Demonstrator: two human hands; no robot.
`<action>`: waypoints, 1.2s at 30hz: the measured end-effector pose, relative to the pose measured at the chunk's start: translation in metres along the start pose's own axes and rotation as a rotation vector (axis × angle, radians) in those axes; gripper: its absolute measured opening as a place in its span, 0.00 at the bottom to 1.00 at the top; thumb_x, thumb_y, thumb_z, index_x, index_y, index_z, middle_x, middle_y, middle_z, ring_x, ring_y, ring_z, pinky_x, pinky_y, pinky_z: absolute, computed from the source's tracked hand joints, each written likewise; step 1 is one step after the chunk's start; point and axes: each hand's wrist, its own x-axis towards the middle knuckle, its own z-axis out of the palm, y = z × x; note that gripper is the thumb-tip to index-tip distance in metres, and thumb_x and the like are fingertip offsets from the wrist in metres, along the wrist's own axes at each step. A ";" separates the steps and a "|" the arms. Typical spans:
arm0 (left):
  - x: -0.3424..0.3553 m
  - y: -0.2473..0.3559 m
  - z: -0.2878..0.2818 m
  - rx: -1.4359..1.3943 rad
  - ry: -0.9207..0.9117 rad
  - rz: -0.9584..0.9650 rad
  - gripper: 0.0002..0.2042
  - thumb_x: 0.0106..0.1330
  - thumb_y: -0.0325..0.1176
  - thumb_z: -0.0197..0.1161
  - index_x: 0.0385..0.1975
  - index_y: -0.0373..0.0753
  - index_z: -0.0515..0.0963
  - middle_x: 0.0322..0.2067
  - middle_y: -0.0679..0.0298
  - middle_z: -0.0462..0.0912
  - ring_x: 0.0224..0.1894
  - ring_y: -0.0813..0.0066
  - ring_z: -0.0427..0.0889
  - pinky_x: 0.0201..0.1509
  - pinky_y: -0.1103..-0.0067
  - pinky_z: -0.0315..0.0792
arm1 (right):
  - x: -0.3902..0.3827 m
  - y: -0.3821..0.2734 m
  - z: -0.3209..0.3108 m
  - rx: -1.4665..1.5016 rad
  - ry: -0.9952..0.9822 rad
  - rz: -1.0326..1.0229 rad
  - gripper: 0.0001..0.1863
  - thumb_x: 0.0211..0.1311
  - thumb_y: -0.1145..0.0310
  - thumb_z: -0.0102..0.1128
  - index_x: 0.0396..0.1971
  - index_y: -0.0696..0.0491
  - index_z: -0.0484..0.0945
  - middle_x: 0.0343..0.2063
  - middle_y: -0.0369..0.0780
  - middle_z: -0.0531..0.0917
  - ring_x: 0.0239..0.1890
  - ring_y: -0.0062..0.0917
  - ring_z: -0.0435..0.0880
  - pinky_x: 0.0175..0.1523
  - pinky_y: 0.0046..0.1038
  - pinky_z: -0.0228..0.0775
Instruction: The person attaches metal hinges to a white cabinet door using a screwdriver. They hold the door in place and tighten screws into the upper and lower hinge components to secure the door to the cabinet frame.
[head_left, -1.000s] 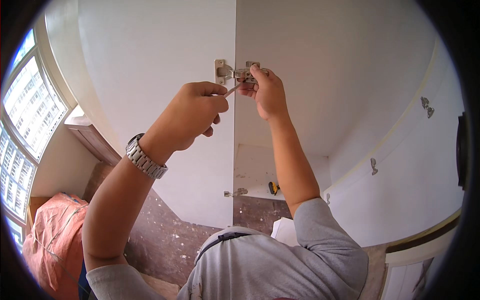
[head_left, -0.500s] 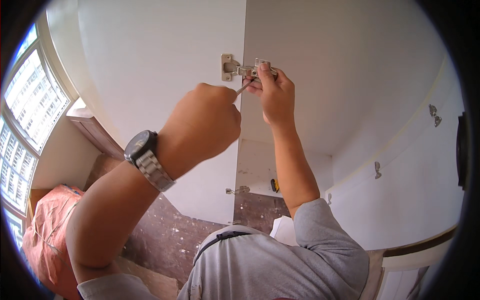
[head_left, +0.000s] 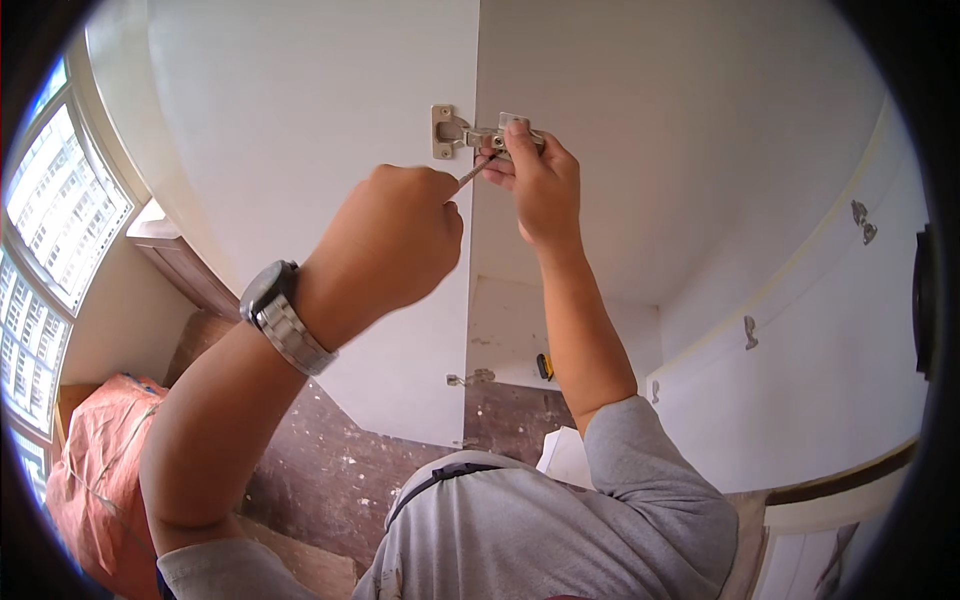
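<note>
A white cabinet door (head_left: 260, 120) carries a metal hinge (head_left: 444, 132), whose arm reaches over the door's edge to a mounting part on the right. My left hand (head_left: 385, 235), with a steel watch on the wrist, is closed round a thin screwdriver (head_left: 474, 171); its handle is hidden in the fist and its tip is at the underside of the hinge arm. My right hand (head_left: 543, 190) pinches the mounting part (head_left: 513, 120) with thumb on top and fingers underneath, near the screwdriver's tip.
More hinges (head_left: 864, 223) line a white panel (head_left: 800, 400) on the right. A yellow-black tool (head_left: 544, 367) sits on a white surface inside the cabinet. At left stand a window (head_left: 65, 210), a wooden cabinet (head_left: 180, 260) and an orange tarp bundle (head_left: 105, 460). The floor (head_left: 310, 470) is paint-spotted.
My left fist has rotated about the screwdriver, so its back and more of the watch face now show. My right hand still holds the hinge part.
</note>
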 end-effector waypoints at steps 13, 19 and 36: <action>0.002 0.011 -0.006 -0.121 0.000 -0.099 0.08 0.61 0.26 0.53 0.28 0.28 0.79 0.20 0.44 0.77 0.24 0.47 0.79 0.33 0.63 0.74 | 0.001 0.001 0.001 -0.002 0.006 0.000 0.19 0.71 0.58 0.55 0.40 0.63 0.75 0.33 0.43 0.83 0.34 0.26 0.85 0.42 0.28 0.79; 0.001 0.008 0.000 0.125 0.020 0.031 0.09 0.61 0.27 0.54 0.27 0.28 0.79 0.22 0.44 0.78 0.26 0.45 0.78 0.33 0.62 0.73 | -0.002 -0.007 -0.001 0.002 0.012 0.045 0.20 0.70 0.57 0.55 0.42 0.63 0.75 0.34 0.44 0.83 0.35 0.26 0.85 0.43 0.30 0.79; -0.194 -0.125 0.078 -0.767 -0.235 -0.418 0.13 0.66 0.29 0.60 0.45 0.27 0.80 0.23 0.67 0.80 0.17 0.86 0.74 0.19 0.84 0.67 | -0.022 -0.009 -0.005 -0.245 -0.058 -0.085 0.21 0.68 0.55 0.59 0.45 0.59 0.77 0.36 0.39 0.84 0.38 0.24 0.81 0.44 0.27 0.72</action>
